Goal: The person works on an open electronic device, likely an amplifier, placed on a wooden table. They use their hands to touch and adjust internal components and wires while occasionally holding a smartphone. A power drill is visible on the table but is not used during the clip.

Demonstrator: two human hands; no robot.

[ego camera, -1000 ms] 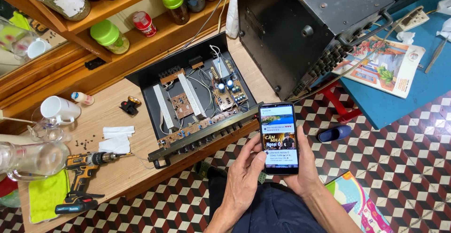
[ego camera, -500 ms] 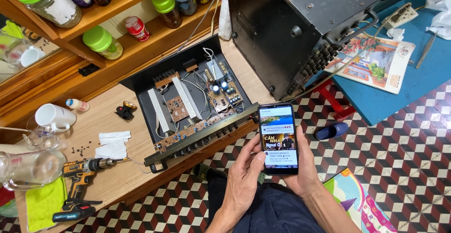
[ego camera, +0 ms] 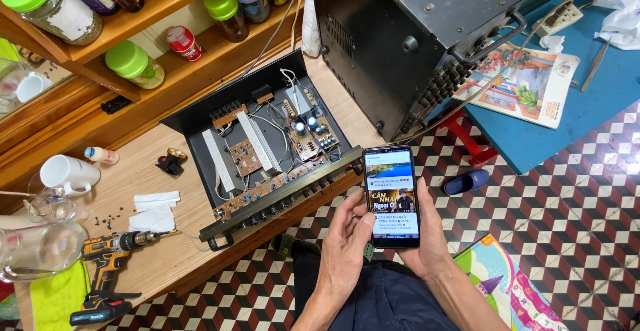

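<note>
Phone (ego camera: 392, 196) upright, near centre, over lap. Right hand (ego camera: 427, 234) grip wrapped round right edge; left hand (ego camera: 347, 241) cupped on left edge, thumb on screen. Open amplifier (ego camera: 267, 151) on tabletop (ego camera: 153, 264), far left. Keep both grips firm; scroll by thumb only.

Single head-worn view, steeply downward and near, over lap, wooden bench (ego camera: 167, 258) edge, tiled floor (ego camera: 573, 224).

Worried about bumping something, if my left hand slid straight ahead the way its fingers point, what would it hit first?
Probably the black front panel of the opened amplifier chassis on the wooden bench; the left hand points up toward it, though depth is unclear.
</note>
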